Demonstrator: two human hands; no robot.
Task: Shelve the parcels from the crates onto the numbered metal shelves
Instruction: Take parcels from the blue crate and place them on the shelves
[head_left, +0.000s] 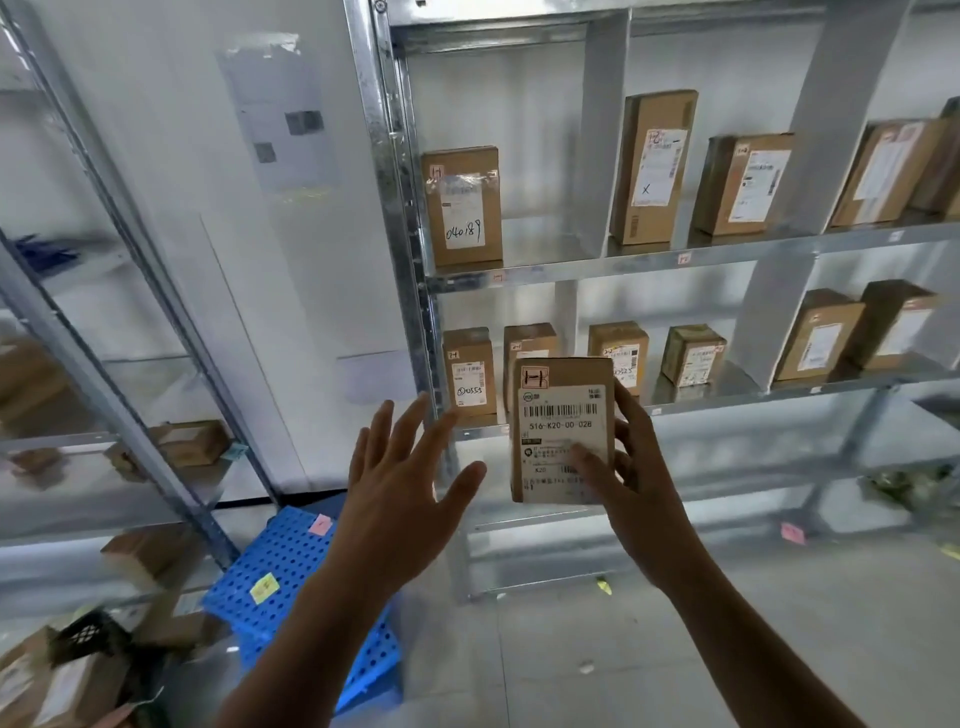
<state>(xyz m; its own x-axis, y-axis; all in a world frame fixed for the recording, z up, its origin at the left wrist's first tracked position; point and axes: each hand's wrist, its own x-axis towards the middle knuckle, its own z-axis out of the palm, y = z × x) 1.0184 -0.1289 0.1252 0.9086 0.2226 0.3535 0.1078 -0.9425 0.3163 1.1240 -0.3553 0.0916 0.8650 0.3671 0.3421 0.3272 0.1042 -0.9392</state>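
Observation:
My right hand (631, 470) grips a small brown parcel (558, 415) with a white barcode label and a red-marked tag, held upright in front of the metal shelf unit (691, 257). The thumb lies across the label's lower right and the fingers wrap the right side. My left hand (402, 480) hovers just left of the parcel, fingers spread, touching nothing. Behind the parcel, the lower shelf (779, 392) carries several small boxes standing upright. A box marked 04018 (462, 205) stands at the left of the upper shelf.
A blue perforated crate (291, 566) lies tilted on the floor at the lower left. A second shelf rack (104, 291) with boxes runs along the left. A black crate with parcels (78, 660) sits at the bottom left corner. Grey floor stretches right.

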